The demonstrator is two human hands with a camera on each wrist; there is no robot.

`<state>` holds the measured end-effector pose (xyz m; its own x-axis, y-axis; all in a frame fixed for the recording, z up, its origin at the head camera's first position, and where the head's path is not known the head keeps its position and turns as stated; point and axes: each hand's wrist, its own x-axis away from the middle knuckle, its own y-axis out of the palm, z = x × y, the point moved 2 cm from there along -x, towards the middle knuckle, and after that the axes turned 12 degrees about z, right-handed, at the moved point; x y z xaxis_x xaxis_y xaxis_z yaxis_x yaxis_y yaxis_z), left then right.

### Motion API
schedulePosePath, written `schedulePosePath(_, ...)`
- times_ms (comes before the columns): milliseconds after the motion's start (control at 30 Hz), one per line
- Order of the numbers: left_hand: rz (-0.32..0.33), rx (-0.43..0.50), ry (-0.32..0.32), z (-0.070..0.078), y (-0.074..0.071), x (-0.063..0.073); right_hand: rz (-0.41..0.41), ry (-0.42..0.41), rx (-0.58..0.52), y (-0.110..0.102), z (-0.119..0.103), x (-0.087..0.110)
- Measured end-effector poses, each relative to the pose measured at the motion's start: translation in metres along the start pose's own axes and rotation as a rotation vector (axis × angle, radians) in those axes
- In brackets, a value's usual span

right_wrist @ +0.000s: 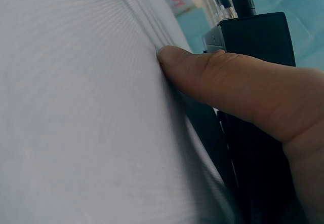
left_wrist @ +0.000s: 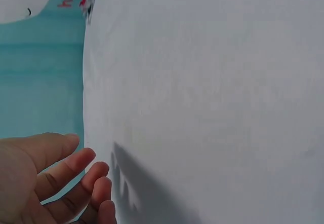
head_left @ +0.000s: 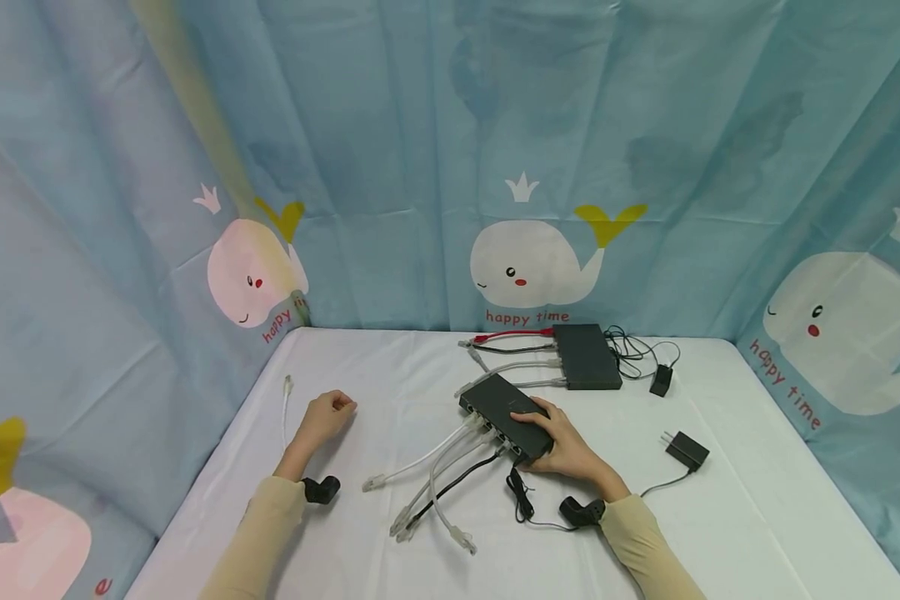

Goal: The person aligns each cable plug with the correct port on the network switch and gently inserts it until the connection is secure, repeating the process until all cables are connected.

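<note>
My right hand point(head_left: 570, 450) grips a black network switch point(head_left: 504, 406) by its right end, fingers over the top face. In the right wrist view the thumb point(right_wrist: 217, 79) lies along the end of the switch point(right_wrist: 258, 37), low by the white cloth. White network cables point(head_left: 438, 467) and a black network cable point(head_left: 457, 482) are plugged into the front edge, their free connectors lying on the table. To the left, my left hand point(head_left: 326, 418) holds nothing, its fingers loosely bent over the cloth, as the left wrist view also shows point(left_wrist: 66, 183).
A second black switch point(head_left: 588, 358) with red, black and grey cables lies at the back, beside its power adapter point(head_left: 662, 380). Another adapter point(head_left: 687, 451) sits at right, and a bundled black cord point(head_left: 521, 496) near the right wrist. One white cable point(head_left: 285, 408) lies far left.
</note>
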<state>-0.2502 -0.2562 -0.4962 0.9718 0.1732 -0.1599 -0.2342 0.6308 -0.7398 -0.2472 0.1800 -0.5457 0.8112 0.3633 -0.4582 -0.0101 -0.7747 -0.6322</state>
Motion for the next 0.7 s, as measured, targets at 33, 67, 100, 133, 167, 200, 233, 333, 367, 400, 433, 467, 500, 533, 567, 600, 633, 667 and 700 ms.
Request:
schedulePosePath(33, 0.014, -0.014, 0.000, -0.003, -0.003, -0.001, -0.001, 0.000, 0.000, 0.000, -0.001, 0.000)
schedulePosePath(67, 0.029, -0.026, 0.004, -0.005, -0.006, -0.002, 0.000, -0.002, 0.000, 0.000, -0.001, 0.000)
schedulePosePath(100, 0.044, -0.037, 0.004, -0.008, -0.009, -0.003, -0.002, -0.002, 0.001, 0.000, -0.001, 0.000)
schedulePosePath(133, 0.055, -0.043, 0.007, -0.011, -0.012, -0.004, -0.004, 0.001, -0.001, 0.000, -0.001, 0.000)
schedulePosePath(167, 0.068, -0.050, 0.010, -0.013, -0.016, -0.005, -0.006, 0.002, -0.002, 0.000, -0.001, 0.000)
schedulePosePath(200, 0.081, -0.057, 0.012, -0.016, -0.019, -0.006, -0.008, 0.002, -0.004, 0.000, -0.001, 0.000)
schedulePosePath(233, 0.095, -0.067, 0.014, -0.018, -0.022, -0.008, -0.011, 0.007, -0.006, 0.000, -0.001, 0.000)
schedulePosePath(333, 0.139, -0.097, 0.005, -0.027, -0.032, -0.011, -0.014, 0.012, -0.006, 0.000, -0.001, 0.000)
schedulePosePath(367, 0.156, -0.108, 0.000, -0.029, -0.035, -0.013, -0.014, 0.010, -0.006, 0.000, -0.001, 0.000)
schedulePosePath(400, 0.171, -0.114, -0.006, -0.032, -0.038, -0.014, -0.013, 0.010, -0.003, 0.000, -0.001, 0.001)
schedulePosePath(433, 0.185, -0.118, -0.013, -0.035, -0.041, -0.015, -0.013, 0.013, -0.003, 0.000, -0.001, 0.001)
schedulePosePath(467, 0.199, -0.121, -0.021, -0.038, -0.043, -0.017, -0.012, 0.014, -0.005, 0.000, -0.001, 0.001)
schedulePosePath(500, 0.214, -0.124, -0.030, -0.040, -0.046, -0.018, -0.009, 0.014, -0.006, 0.000, -0.001, 0.001)
schedulePosePath(533, 0.225, -0.125, -0.039, -0.043, -0.048, -0.020, -0.007, 0.013, -0.006, 0.000, -0.001, 0.001)
schedulePosePath(567, 0.235, -0.130, -0.052, -0.045, -0.050, -0.021, -0.007, 0.015, -0.009, 0.000, -0.001, 0.001)
schedulePosePath(600, 0.246, -0.130, -0.061, -0.047, -0.051, -0.023, -0.008, 0.019, -0.008, 0.000, -0.001, 0.001)
schedulePosePath(633, 0.256, -0.134, -0.070, -0.050, -0.053, -0.024, -0.008, 0.021, -0.010, 0.000, -0.001, 0.001)
schedulePosePath(667, 0.268, -0.137, -0.079, -0.052, -0.054, -0.025, -0.007, 0.020, -0.009, 0.000, -0.001, 0.001)
schedulePosePath(700, 0.281, -0.137, -0.087, -0.053, -0.055, -0.026, -0.008, 0.020, -0.005, 0.000, 0.000, 0.001)
